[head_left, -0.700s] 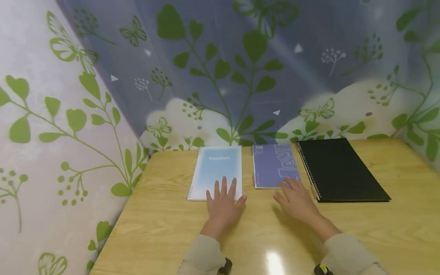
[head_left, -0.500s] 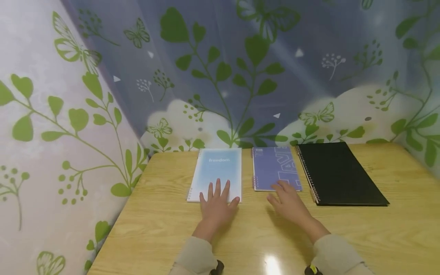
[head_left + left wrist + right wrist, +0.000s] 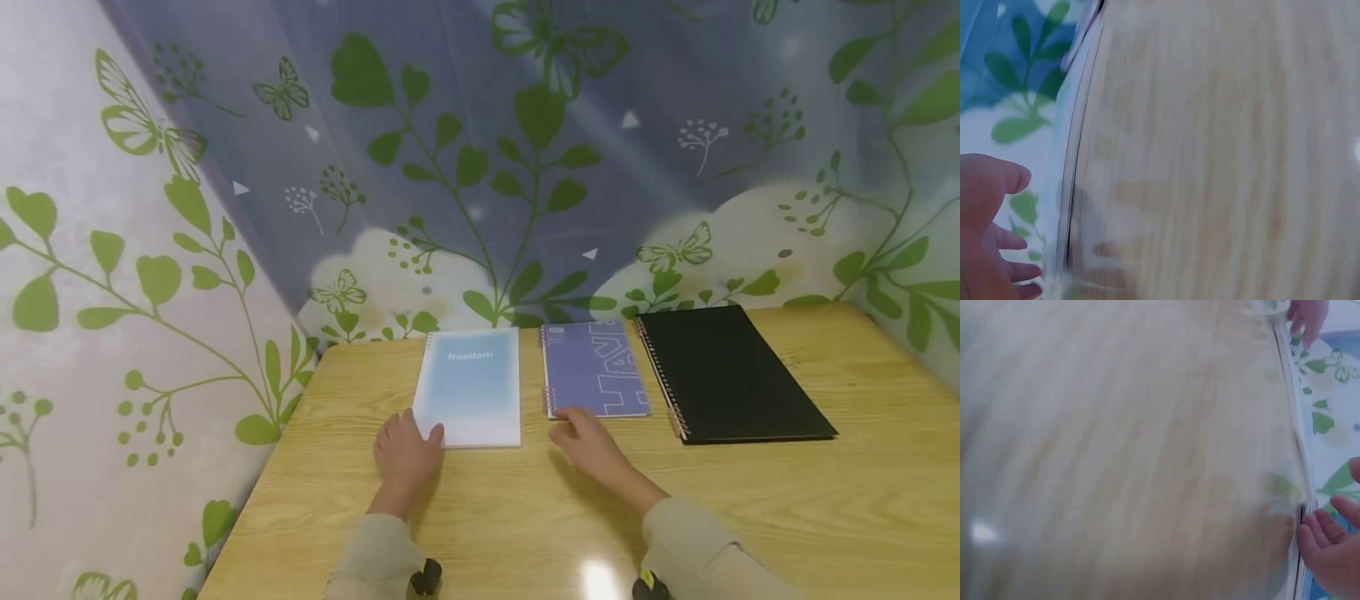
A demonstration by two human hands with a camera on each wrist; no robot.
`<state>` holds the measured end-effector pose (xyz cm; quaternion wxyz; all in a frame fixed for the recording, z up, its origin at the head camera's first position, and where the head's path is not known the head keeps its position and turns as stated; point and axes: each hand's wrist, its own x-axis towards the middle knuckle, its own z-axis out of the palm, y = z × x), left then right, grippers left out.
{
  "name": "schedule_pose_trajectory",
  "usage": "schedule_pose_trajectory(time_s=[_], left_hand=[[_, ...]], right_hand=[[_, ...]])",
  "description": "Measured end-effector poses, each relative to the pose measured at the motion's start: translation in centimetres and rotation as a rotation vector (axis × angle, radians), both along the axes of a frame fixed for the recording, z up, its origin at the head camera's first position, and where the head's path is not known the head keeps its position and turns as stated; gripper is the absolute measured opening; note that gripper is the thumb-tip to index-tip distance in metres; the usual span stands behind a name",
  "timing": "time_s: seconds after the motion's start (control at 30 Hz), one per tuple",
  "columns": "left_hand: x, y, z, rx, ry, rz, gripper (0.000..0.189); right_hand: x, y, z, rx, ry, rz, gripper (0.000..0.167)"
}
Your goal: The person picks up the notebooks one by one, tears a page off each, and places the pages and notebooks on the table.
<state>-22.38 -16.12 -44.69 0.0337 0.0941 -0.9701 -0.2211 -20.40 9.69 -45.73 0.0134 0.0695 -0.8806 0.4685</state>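
Observation:
A light blue and white spiral notebook marked "freedom" (image 3: 472, 387) lies flat on the wooden table. At its lower left corner is my left hand (image 3: 408, 458), thumb over the front edge and fingers by the spiral side. The left wrist view has that hand (image 3: 988, 231) with thumb and fingers spread apart. To the right lies a smaller purple spiral notebook (image 3: 585, 367) with outlined lettering. My right hand (image 3: 588, 450) is at its lower left corner, fingertips near the front edge; whether they touch it cannot be told. Neither hand grips anything.
A large black spiral-bound notebook (image 3: 735, 375) lies at the right, slightly apart from the purple one. Behind the wooden table (image 3: 495, 517) hangs a curtain (image 3: 450, 167) with leaves and butterflies, continuing along the left side.
My left hand has slid left from the blue notebook's front to its lower left corner, its fingers drawing closer together. My right hand has moved left, off the purple notebook's lettering towards its lower left corner.

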Motion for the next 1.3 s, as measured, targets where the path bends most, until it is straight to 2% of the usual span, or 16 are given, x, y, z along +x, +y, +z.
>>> schedule_pose_trajectory(time_s=[0.1, 0.2, 0.33, 0.4, 0.47, 0.67, 0.87, 0.93, 1.03, 1.1, 1.13, 1.17, 1.2, 1.23, 1.27, 1.3], left_hand=[[-0.8, -1.7, -0.1, 0.094, -0.06, 0.031, 0.067], [-1.6, -2.8, 0.0, 0.177, -0.096, 0.048, 0.067], [-2.1, -3.0, 0.6, 0.276, -0.12, 0.049, 0.063], [-2.3, -2.9, 0.8, 0.305, -0.121, 0.044, 0.06], [-2.4, -2.8, 0.9, 0.322, -0.132, 0.049, 0.059], [-2.8, -2.9, 0.6, 0.391, -0.164, 0.078, 0.057], [-3.3, -2.8, 0.9, 0.408, -0.2, 0.125, 0.059], [-3.6, -2.4, 1.1, 0.415, -0.216, 0.15, 0.062], [-4.6, -1.7, 1.0, 0.495, -0.23, 0.216, 0.064], [-5.7, -1.6, 0.0, 0.545, -0.23, 0.251, 0.065], [-6.3, -1.8, -0.8, 0.559, -0.227, 0.262, 0.064], [-6.5, -2.1, -1.1, 0.576, -0.214, 0.252, 0.063], [-7.5, -2.8, -2.8, 0.564, -0.188, 0.244, 0.062], [-8.2, -3.5, -4.0, 0.549, -0.18, 0.227, 0.062], [-8.9, -4.3, -5.6, 0.513, -0.147, 0.208, 0.061], [-9.2, -4.7, -6.3, 0.491, -0.136, 0.192, 0.06]], right_hand=[[-0.7, -1.5, 0.3, -0.108, -0.112, -0.012, 0.042], [-1.5, -3.4, 1.0, -0.181, -0.217, -0.067, 0.052], [-2.3, -5.6, 1.8, -0.302, -0.369, -0.13, 0.07], [-2.4, -6.2, 2.2, -0.349, -0.43, -0.149, 0.074], [-2.5, -6.5, 2.4, -0.376, -0.458, -0.163, 0.073], [-3.1, -6.7, 2.5, -0.337, -0.505, -0.188, 0.059], [-3.7, -6.9, 3.1, -0.358, -0.538, -0.195, 0.059], [-4.3, -6.9, 3.3, -0.401, -0.562, -0.21, 0.063], [-5.6, -6.6, 2.5, -0.499, -0.607, -0.255, 0.072], [-6.8, -6.4, 1.2, -0.526, -0.625, -0.275, 0.077], [-7.6, -6.2, -0.3, -0.533, -0.61, -0.259, 0.08], [-8.0, -6.2, -0.9, -0.52, -0.602, -0.259, 0.079], [-8.2, -6.3, -1.5, -0.505, -0.587, -0.258, 0.077], [-8.3, -6.4, -1.9, -0.477, -0.559, -0.256, 0.071], [-8.0, -6.5, -1.9, -0.437, -0.535, -0.253, 0.057], [-7.7, -6.7, -1.7, -0.396, -0.508, -0.252, 0.042]])
